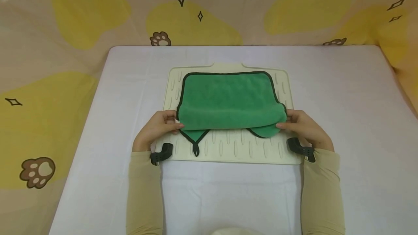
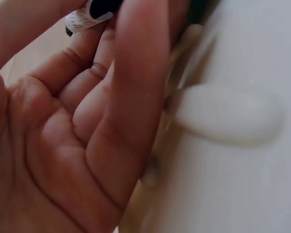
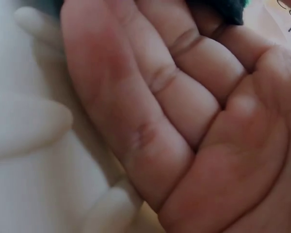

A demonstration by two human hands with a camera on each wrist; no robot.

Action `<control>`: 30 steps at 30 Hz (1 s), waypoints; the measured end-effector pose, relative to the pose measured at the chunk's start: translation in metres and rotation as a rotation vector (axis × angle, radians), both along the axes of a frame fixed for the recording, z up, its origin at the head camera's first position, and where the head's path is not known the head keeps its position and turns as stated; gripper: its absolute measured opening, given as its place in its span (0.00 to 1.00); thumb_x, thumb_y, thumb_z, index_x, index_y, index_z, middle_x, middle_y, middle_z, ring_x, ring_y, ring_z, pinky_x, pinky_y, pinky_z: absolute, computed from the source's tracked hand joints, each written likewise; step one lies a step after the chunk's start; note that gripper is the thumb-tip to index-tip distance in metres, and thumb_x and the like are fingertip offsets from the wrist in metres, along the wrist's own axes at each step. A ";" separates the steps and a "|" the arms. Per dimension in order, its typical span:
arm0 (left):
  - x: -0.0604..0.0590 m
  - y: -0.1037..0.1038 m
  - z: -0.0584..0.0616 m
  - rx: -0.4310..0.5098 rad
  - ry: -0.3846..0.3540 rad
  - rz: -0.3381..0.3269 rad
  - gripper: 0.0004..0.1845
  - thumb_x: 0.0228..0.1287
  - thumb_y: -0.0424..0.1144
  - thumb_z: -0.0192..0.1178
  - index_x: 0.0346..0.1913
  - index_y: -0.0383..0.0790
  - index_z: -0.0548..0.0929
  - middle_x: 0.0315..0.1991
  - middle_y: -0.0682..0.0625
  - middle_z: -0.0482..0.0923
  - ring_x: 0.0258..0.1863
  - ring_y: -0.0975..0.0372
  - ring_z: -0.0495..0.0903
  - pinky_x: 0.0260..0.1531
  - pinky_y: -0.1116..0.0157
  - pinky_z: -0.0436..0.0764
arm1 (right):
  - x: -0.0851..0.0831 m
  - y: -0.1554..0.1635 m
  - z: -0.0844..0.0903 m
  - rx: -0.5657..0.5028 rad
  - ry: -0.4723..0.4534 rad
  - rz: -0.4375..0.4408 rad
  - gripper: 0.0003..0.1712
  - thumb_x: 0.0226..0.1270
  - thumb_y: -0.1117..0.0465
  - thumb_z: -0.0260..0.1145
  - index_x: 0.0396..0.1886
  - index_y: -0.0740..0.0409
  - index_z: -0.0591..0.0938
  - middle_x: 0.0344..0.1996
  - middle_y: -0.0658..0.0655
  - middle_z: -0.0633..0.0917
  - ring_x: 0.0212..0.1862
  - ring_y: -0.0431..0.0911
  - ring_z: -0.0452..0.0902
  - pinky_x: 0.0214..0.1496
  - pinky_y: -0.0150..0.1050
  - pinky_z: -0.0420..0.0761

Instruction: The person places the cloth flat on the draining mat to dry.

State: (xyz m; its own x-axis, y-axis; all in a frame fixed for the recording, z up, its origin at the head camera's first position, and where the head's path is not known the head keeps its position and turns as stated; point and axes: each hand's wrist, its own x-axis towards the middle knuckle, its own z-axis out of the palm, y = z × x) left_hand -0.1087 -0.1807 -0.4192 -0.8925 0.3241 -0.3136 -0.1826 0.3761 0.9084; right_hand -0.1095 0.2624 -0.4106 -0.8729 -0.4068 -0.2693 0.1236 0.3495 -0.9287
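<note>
A green towel (image 1: 228, 93) with dark edging lies on a cream ridged board (image 1: 228, 151), its near part folded over into a thick band. Below that fold two corners poke out, the left one with a dark hanging loop (image 1: 196, 149). At the fold's left end my left hand (image 1: 156, 126) pinches the cloth between thumb and fingers, beside a small white label (image 2: 82, 19). My right hand (image 1: 303, 126) pinches the right end the same way. In the right wrist view a bit of dark edging (image 3: 228, 9) shows at the curled fingers (image 3: 184, 48).
The board rests on a table with a white cloth (image 1: 352, 119). A yellow patterned curtain (image 1: 222, 21) hangs behind and at the sides. Black wrist mounts (image 1: 163, 152) sit on both forearms, close above the board's near corners.
</note>
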 end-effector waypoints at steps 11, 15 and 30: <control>0.002 -0.005 0.000 0.056 0.039 0.013 0.10 0.57 0.31 0.66 0.31 0.32 0.73 0.14 0.49 0.76 0.18 0.62 0.79 0.34 0.72 0.77 | 0.001 0.006 -0.002 -0.063 0.010 -0.061 0.05 0.63 0.67 0.65 0.38 0.57 0.83 0.27 0.49 0.86 0.26 0.37 0.78 0.29 0.29 0.77; 0.003 -0.007 0.000 0.077 0.041 0.028 0.10 0.56 0.33 0.66 0.32 0.33 0.75 0.16 0.50 0.78 0.18 0.62 0.79 0.36 0.72 0.76 | 0.002 0.011 -0.001 -0.123 0.003 -0.038 0.06 0.65 0.69 0.62 0.39 0.58 0.82 0.19 0.51 0.83 0.06 0.43 0.67 0.06 0.36 0.66; 0.003 -0.008 0.004 0.039 -0.013 0.050 0.10 0.58 0.31 0.65 0.34 0.29 0.74 0.16 0.51 0.77 0.18 0.62 0.77 0.40 0.70 0.74 | 0.005 0.018 -0.002 -0.200 -0.008 -0.039 0.11 0.66 0.71 0.59 0.23 0.60 0.76 0.09 0.44 0.66 0.04 0.39 0.51 0.05 0.45 0.47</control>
State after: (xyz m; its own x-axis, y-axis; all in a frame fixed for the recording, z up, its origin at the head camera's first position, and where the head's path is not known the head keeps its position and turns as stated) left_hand -0.1059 -0.1887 -0.4149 -0.9040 0.2915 -0.3128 -0.2117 0.3306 0.9197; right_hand -0.1045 0.2800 -0.4128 -0.8873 -0.4185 -0.1936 0.1413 0.1529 -0.9781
